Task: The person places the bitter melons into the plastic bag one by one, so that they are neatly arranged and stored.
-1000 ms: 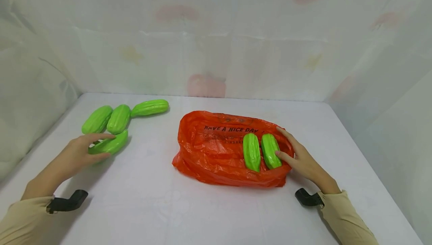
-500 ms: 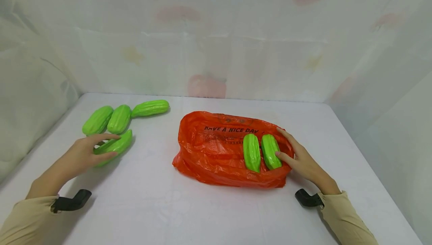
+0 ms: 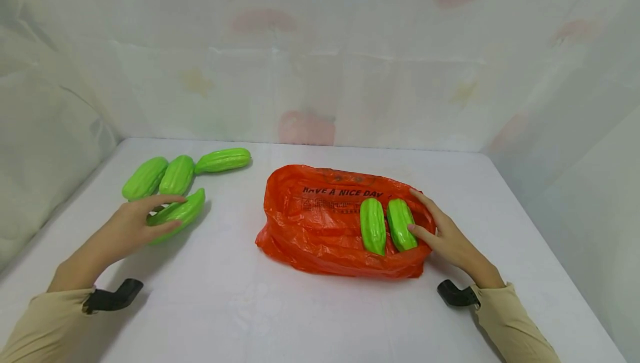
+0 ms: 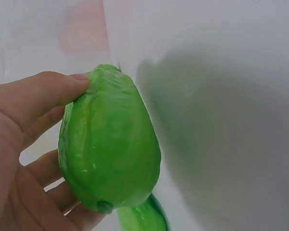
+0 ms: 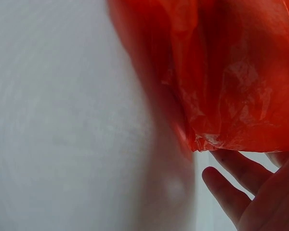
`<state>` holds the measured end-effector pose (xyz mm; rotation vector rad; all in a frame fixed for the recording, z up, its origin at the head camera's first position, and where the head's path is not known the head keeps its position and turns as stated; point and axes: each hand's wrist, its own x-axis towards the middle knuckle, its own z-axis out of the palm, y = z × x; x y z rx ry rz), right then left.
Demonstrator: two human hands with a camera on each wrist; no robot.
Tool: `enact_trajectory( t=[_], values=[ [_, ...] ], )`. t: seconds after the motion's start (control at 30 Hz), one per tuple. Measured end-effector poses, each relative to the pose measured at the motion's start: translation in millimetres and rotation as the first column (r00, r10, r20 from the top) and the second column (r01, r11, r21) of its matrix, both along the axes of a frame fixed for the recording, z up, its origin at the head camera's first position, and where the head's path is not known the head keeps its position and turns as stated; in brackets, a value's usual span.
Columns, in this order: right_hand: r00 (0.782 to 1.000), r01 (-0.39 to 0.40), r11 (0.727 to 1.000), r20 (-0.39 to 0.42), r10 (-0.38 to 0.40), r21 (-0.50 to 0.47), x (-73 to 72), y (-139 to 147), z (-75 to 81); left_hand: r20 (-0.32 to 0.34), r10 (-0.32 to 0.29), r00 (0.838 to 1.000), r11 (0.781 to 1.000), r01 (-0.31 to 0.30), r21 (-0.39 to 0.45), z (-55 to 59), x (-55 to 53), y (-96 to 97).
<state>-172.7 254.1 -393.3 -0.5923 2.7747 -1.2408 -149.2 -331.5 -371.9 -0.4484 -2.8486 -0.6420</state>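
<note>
My left hand [image 3: 131,225] grips a green ribbed gourd [image 3: 188,213] at the left, thumb on one side and fingers on the other. In the left wrist view this gourd [image 4: 111,139] is held above the white table, its shadow beside it. A red plastic bag [image 3: 305,235] lies with its mouth spread at centre right. Two gourds, a left one [image 3: 372,225] and a right one [image 3: 401,223], rest inside it. My right hand [image 3: 450,243] holds the bag's right rim, thumb inside by the nearer gourd, fingers outside. The right wrist view shows the fingertips [image 5: 224,192] near the red plastic [image 5: 231,96].
Behind my left hand lie three more gourds: a left one [image 3: 145,178], a middle one [image 3: 177,175] and one lying crosswise [image 3: 223,160]. White table surface [image 3: 230,263] stretches between my left hand and the bag. Pale patterned sheeting [image 3: 380,96] stands at the back and sides.
My left hand has carried its gourd a short way right, away from the three behind, and slightly up in the view. The right hand and the bag have hardly moved.
</note>
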Motion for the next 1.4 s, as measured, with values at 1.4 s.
enact_trajectory(
  t=[1.4],
  values=[
    [1.0,-0.006,1.0,0.012,0.006,-0.01,-0.5,0,0.8,-0.071,-0.065,0.995,0.994,0.071,0.083,41.2,-4.1,66.8]
  ],
)
